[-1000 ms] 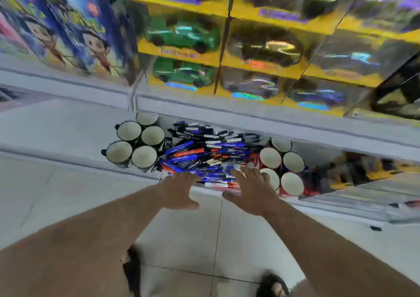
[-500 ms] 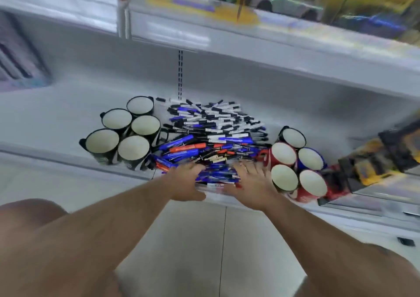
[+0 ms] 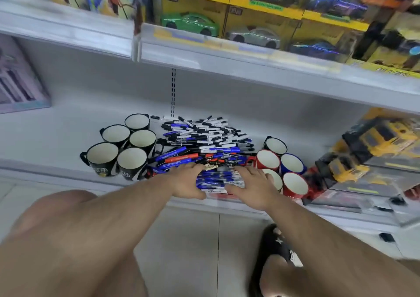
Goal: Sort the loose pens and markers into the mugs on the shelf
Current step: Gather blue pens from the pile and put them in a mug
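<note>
A heap of loose pens and markers (image 3: 204, 142), blue, red, and black-and-white, lies in the middle of the white lower shelf (image 3: 56, 137). Several black mugs (image 3: 118, 151) stand upright to its left. Red, blue and black mugs (image 3: 281, 167) stand to its right. All visible mug insides look empty. My left hand (image 3: 185, 183) rests palm down on the near edge of the heap, fingers spread. My right hand (image 3: 252, 183) lies flat beside it on blue pens, partly covering one mug. Neither hand has closed around a pen.
An upper shelf lip (image 3: 227, 55) overhangs the mugs, carrying boxed toy cars (image 3: 191, 21). Yellow toy truck boxes (image 3: 368, 155) crowd the shelf right of the mugs. A pale box (image 3: 18, 87) stands at the far left. My knee (image 3: 59, 210) and sandalled foot (image 3: 277, 251) are over the tiled floor.
The view has dropped and closed in on the lower shelf. Both hands have reached forward from the shelf's front edge onto the near side of the pen heap.
</note>
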Motion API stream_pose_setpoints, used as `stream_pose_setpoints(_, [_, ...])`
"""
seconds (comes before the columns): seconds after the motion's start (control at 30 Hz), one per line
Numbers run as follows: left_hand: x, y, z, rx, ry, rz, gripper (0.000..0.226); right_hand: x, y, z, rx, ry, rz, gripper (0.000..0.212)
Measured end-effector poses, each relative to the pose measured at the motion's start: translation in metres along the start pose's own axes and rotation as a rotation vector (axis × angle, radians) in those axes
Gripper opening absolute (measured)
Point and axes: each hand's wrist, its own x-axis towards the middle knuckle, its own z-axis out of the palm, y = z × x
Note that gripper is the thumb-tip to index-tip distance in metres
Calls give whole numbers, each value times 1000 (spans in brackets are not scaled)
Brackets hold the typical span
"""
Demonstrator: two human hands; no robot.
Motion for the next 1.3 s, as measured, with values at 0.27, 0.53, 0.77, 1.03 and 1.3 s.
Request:
stream_pose_setpoints(0.27, [0,13,-44,143,78,63,92,19,23,-13,-64,-62,-8,80])
stream_pose_setpoints(0.53, [45,-15,-72,296,55,105,92,76,28,-21,-212,-182,-94,81])
stream_pose_setpoints(0.77, [104,-49,-61,425,-50,191,70,133,24,24,-443,-351,-247,66])
stream_pose_setpoints(1.03, [149,-78,-21,500,-169,162,90,180,32,76,-603,-305,-348,110])
stream_pose_setpoints(1.3, [163,-81,9,396,-181,68,83,197,40,98,-607,-209,-274,100])
